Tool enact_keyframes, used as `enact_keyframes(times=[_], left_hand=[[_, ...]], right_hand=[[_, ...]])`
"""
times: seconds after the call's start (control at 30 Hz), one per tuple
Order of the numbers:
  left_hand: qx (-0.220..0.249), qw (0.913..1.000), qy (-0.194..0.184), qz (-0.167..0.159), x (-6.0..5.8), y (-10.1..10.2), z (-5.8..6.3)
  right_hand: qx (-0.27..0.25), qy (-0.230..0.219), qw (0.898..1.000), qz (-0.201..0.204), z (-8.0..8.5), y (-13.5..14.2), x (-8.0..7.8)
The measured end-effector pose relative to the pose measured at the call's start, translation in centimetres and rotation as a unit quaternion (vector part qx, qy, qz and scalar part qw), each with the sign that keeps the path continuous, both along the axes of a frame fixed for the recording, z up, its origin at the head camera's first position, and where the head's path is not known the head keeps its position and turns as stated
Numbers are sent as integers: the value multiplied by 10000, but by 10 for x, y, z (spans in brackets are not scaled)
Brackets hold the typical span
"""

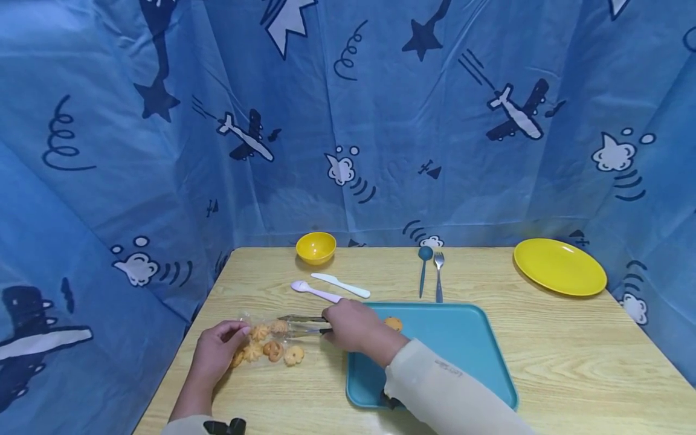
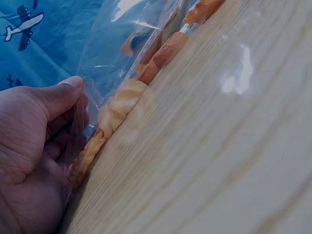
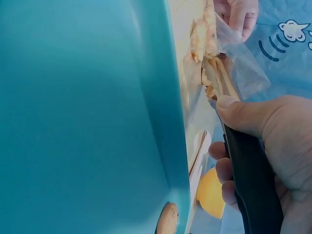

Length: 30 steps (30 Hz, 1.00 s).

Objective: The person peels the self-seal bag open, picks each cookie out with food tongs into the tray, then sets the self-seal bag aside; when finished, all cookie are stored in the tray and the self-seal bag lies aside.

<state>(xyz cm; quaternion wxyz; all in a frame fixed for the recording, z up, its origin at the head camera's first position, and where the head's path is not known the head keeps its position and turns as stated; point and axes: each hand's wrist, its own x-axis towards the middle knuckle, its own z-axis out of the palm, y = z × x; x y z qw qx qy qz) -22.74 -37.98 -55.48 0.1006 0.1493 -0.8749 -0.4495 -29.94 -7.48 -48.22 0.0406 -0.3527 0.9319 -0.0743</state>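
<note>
At the table's left, my left hand (image 1: pixel 217 350) pinches the edge of a clear plastic bag (image 2: pixel 109 46) between thumb and fingers. Several cookies (image 1: pixel 252 350) of different shapes lie in the bag, flat along the tabletop. My right hand (image 1: pixel 348 325) grips tongs (image 3: pixel 251 175) by their black handles, above the left edge of a teal tray (image 1: pixel 451 344). The metal arms of the tongs point left, with their ends inside the bag beside a cookie (image 1: pixel 280 327). Whether they clasp it, I cannot tell. One round cookie (image 1: pixel 393 324) sits on the tray, partly behind my right wrist.
Behind the bag stands a yellow bowl (image 1: pixel 316 249). A white knife (image 1: pixel 341 285) and a lilac spoon (image 1: pixel 315 291) lie between bowl and tray. Beyond the tray are a dark teal spoon (image 1: pixel 423 272) and a fork (image 1: pixel 438 277). A yellow plate (image 1: pixel 560 267) is at the back right.
</note>
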Motion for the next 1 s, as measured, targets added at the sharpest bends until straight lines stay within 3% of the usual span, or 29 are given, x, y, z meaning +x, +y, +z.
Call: enact_keyframes(times=[0.77, 1.0], left_hand=[[91, 9998, 145, 133, 2, -1, 2], [361, 9990, 118, 242, 0, 3, 0]], right_hand=[[-75, 183, 9995, 238, 4, 36, -4], [-409, 208, 9982, 374, 12, 68, 0]])
